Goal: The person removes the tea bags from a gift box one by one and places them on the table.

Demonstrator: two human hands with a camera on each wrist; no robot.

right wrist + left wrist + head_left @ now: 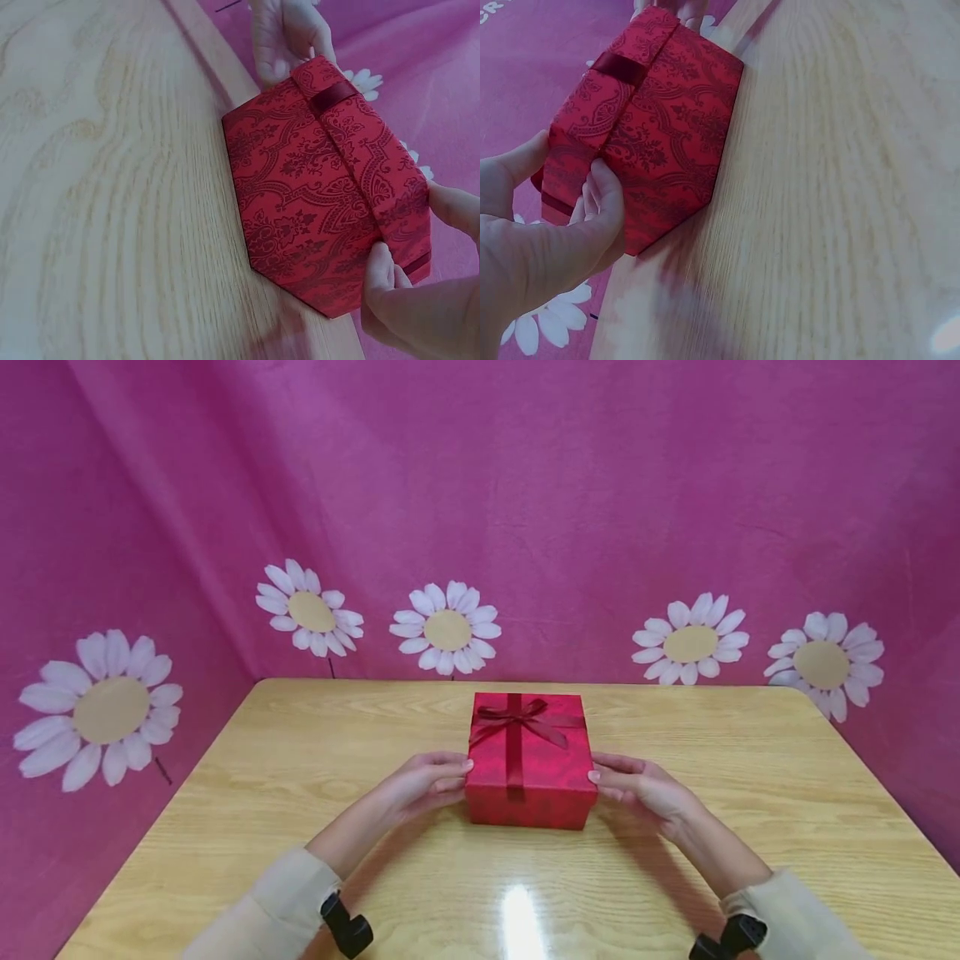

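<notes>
A red gift box (525, 810) stands on the wooden table, its lid (551, 768) on. Dark red ribbon runs across the lid and is tied in a bow (517, 717). My left hand (429, 783) holds the lid at its left side. In the left wrist view its fingertips (604, 176) meet the seam under the lid's rim, with the thumb at the upper edge. Opposite, my right hand (641, 787) grips the lid's right side likewise, its fingertips (380, 255) at the same seam in the right wrist view. A dark floral pattern covers the box. Its inside is hidden.
The light wooden table (337, 718) extends around the box on all sides. Behind it hangs a magenta cloth (525, 527) printed with white flowers. Black wrist cameras (347, 927) sit at both cuffs. A bright glare lies on the table's near part.
</notes>
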